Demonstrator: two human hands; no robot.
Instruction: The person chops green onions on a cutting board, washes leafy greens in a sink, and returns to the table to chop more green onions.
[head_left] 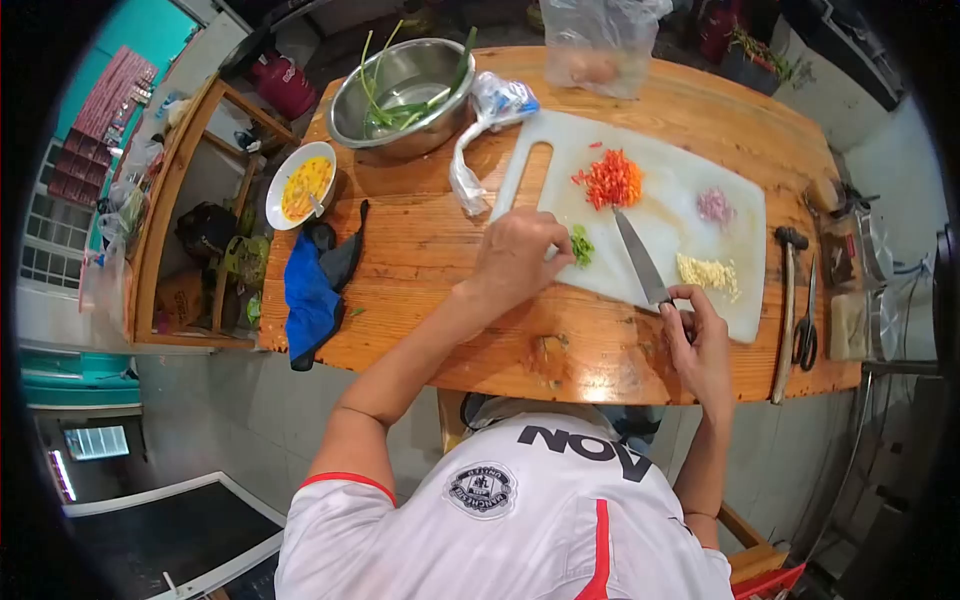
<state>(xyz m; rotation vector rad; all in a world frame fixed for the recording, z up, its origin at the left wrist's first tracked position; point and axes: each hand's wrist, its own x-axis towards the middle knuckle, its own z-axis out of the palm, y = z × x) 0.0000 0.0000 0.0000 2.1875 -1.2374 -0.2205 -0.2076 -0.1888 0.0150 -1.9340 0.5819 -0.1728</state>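
My right hand (pixel 697 338) grips the dark handle of a kitchen knife (pixel 641 256). Its blade points away from me over the white cutting board (pixel 665 160), with the tip close to a pile of chopped red pepper (pixel 612 180). At the board's near left edge, my left hand (pixel 520 248) has its fingers curled in beside chopped green onion (pixel 581 246); whatever they may pinch is hidden. Minced garlic (pixel 708 274) lies near the board's right side, and chopped purple onion (pixel 715 206) sits beyond it.
Behind the left hand stand a metal bowl (pixel 400 135) with green stalks and a white bowl (pixel 302 185) of yellow mixture. A plastic bag (pixel 490 125) and blue cloth (pixel 318 280) lie left. Right of the board are a hammer (pixel 787 310) and scissors (pixel 806 320).
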